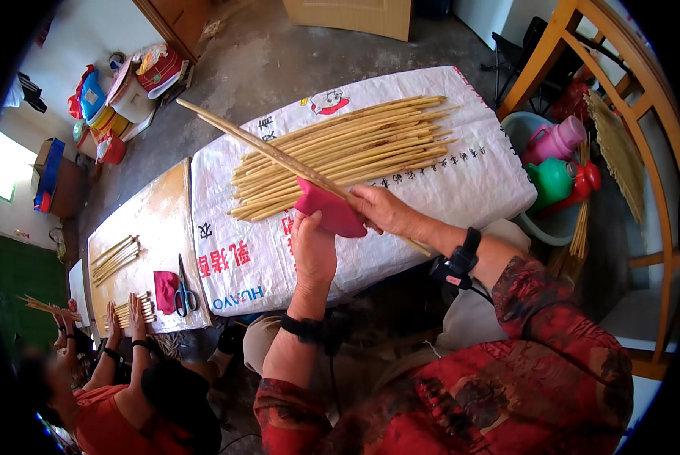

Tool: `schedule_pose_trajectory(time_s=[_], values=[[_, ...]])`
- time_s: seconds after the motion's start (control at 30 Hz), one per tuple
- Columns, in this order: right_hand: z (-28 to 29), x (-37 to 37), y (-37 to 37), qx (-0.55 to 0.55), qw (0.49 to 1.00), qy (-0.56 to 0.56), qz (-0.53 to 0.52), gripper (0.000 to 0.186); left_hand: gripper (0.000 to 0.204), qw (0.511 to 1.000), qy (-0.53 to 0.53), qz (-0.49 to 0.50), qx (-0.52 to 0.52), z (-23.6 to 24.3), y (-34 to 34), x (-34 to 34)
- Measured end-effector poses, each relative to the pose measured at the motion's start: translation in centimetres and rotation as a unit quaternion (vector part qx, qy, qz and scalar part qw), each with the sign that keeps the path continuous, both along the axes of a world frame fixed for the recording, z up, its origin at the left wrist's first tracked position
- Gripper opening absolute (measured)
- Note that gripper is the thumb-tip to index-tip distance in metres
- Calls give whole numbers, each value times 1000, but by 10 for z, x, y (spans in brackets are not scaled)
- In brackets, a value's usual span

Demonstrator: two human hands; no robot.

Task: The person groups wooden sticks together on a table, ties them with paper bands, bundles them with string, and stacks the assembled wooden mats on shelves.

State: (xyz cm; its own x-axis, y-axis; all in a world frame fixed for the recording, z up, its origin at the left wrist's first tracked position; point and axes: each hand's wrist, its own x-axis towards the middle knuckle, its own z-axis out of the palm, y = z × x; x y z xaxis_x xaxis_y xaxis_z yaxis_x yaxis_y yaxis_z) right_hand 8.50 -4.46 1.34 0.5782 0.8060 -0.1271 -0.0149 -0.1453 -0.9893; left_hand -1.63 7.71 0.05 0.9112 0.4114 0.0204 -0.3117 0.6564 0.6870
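A long tan plant stalk (256, 144) slants across in front of me, from the upper left down to the right, past my right wrist. A dark red cloth (338, 214) is folded against its lower part. My left hand (312, 246) grips the cloth from below, thumb pressed on it. My right hand (383, 209) is closed round the stalk at the cloth's right edge; some of its fingers are hidden. Behind the stalk, a wide pile of similar peeled stalks (355, 148) lies on a white woven sack (484, 182) spread over the table.
On the left, a second board (165, 189) bears short stalk bundles (114, 260), a red cloth piece (166, 291) and scissors (183, 292); another person's hands (136, 315) rest there. On the right stand a basin (523, 136) with coloured flasks and a wooden chair (563, 45).
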Motion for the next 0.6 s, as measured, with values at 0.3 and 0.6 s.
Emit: schedule_pose_trajectory(time_s=[0.3, 0.6], values=[[7, -13, 12, 9, 999, -24, 21, 29, 46, 995, 55, 14, -77, -14, 17, -9], [16, -29, 9, -46, 982, -137, 123, 24, 34, 996, 82, 23, -2, 2, 6, -16]])
